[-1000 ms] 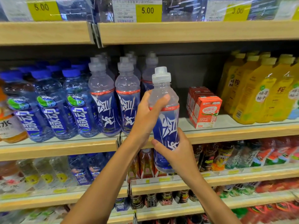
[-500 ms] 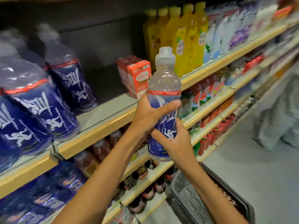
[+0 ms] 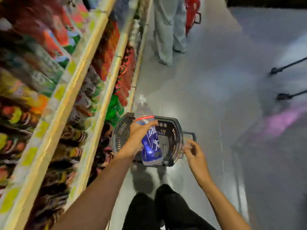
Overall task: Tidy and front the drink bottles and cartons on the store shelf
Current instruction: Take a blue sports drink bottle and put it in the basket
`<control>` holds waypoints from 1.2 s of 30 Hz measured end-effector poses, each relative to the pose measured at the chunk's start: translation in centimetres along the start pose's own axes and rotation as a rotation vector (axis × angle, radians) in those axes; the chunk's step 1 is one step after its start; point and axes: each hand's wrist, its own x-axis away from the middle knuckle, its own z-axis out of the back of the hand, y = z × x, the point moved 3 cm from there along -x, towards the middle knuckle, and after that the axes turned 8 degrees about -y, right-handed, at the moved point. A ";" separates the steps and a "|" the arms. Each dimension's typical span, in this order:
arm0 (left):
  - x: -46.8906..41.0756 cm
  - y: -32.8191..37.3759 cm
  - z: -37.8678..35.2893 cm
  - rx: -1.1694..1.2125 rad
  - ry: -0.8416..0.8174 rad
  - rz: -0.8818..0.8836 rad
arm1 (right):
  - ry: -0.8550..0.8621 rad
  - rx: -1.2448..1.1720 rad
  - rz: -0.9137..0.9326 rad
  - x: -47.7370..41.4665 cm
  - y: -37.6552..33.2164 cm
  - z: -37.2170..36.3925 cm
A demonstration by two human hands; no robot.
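Observation:
My left hand [image 3: 138, 135] grips a clear sports-drink bottle [image 3: 150, 143] with a blue label and a red neck band, held tilted over a dark plastic shopping basket [image 3: 172, 130] on the floor. My right hand [image 3: 193, 151] is off the bottle, to its right, above the basket's handle side, fingers loosely curled and holding nothing. The shelves [image 3: 79, 67] of drinks run along the left, blurred by motion.
Another person's legs in light trousers [image 3: 166, 30] stand further down the aisle beside a red basket [image 3: 192, 14]. Two black stand feet [image 3: 282, 97] rest on the grey floor at the right. My own dark-trousered legs [image 3: 166, 208] are below.
The view swung from the shelf down to the floor. My right hand let go of the bottle. My left hand carried it down over the basket.

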 end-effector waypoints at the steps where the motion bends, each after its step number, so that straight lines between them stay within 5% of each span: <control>1: -1.7 -1.5 -0.7 -0.025 -0.016 0.034 | 0.025 0.019 -0.039 -1.3 1.5 0.6; 8: -15.0 -12.5 -3.4 -0.288 -0.067 0.188 | 0.145 0.184 -0.213 -13.7 13.0 1.4; 19: -33.4 -33.3 -3.7 -0.390 -0.112 0.118 | 0.141 0.465 -0.319 -28.6 32.7 -3.2; 27: -40.0 -42.7 -6.4 -0.492 -0.122 0.214 | 0.194 0.383 -0.170 -29.1 34.2 -3.2; 36: -41.8 -44.5 -8.4 -0.603 -0.224 0.257 | 0.209 0.333 -0.139 -29.2 34.8 -3.2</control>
